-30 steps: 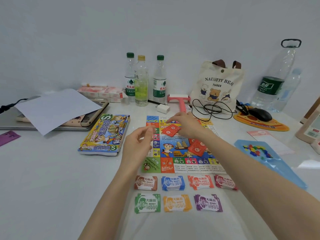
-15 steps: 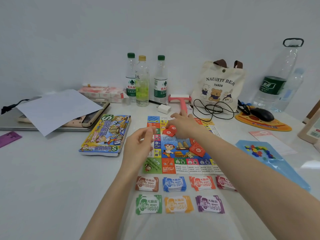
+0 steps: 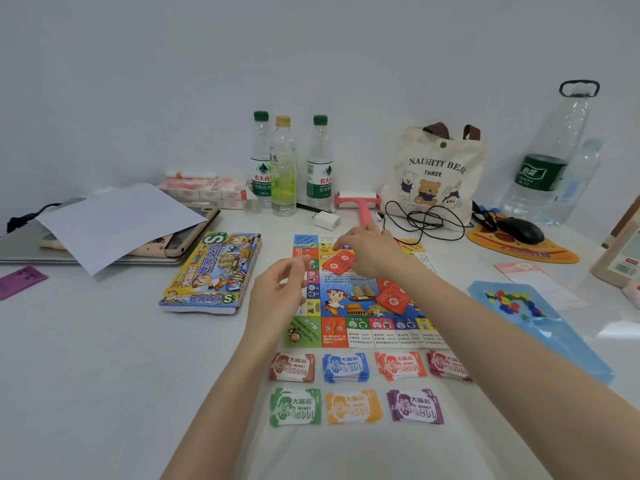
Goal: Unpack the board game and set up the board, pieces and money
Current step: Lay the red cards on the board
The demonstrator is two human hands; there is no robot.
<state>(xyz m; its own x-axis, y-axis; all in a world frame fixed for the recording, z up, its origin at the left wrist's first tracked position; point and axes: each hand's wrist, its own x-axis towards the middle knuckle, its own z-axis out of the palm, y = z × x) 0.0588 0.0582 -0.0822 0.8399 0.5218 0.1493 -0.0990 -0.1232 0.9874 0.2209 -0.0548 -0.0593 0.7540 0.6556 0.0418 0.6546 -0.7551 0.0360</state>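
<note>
Right grip [image 3: 367, 252] pinches red cards [image 3: 342, 262] low over the far end of the board [image 3: 346, 308]. Left grip [image 3: 280, 289] hangs just beside it, fingers loosely curled, seemingly holding nothing. Likely risk: the thin cards fan or land askew on release, or the forearm brushes the second stack [image 3: 393, 299] just nearer. Money piles [image 3: 346, 367] lie nearer still, box [image 3: 214, 268] to the left, cable [image 3: 424, 220] just beyond.

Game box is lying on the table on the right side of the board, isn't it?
Not quite. The game box is lying on the table on the left side of the board, not the right. The head view shows it.
</note>
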